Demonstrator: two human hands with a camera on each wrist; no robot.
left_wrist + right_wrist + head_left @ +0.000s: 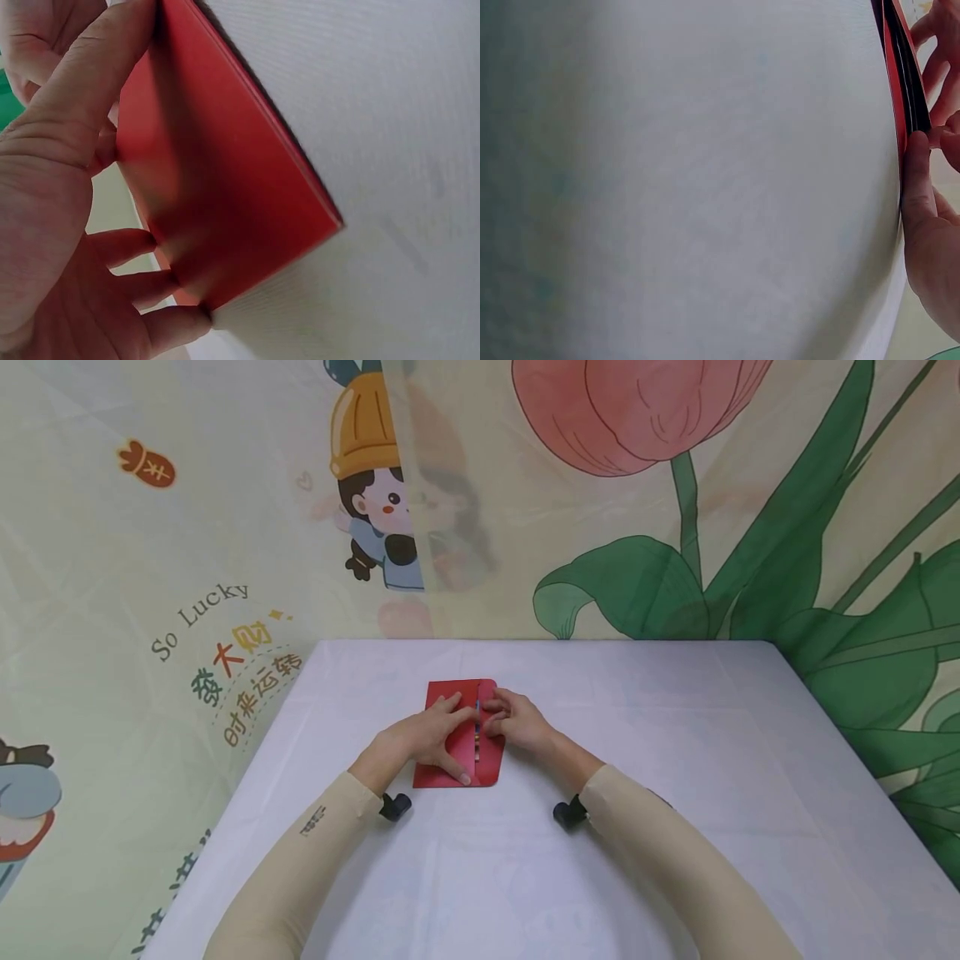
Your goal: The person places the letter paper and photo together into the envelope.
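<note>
A red envelope [450, 760] lies on the table, its flap [491, 758] folded out to the right. A narrow strip of multicoloured contents [477, 735] shows at its mouth. My left hand [431, 735] spreads over the envelope's body, thumb toward the near edge and fingers toward the far side. In the left wrist view, the fingertips [180, 319] touch the red surface along its edge. My right hand [525, 722] has bent fingers at the flap and pinches it at the edge; the right wrist view shows its thumb [918, 169] against the opening, where the inside looks dark.
A white cloth covers the table [675, 735]. Behind it hangs a printed backdrop [480, 502] with a large flower, leaves, and a cartoon figure. Small black devices [570, 812] sit at both wrists by the beige sleeves [660, 852].
</note>
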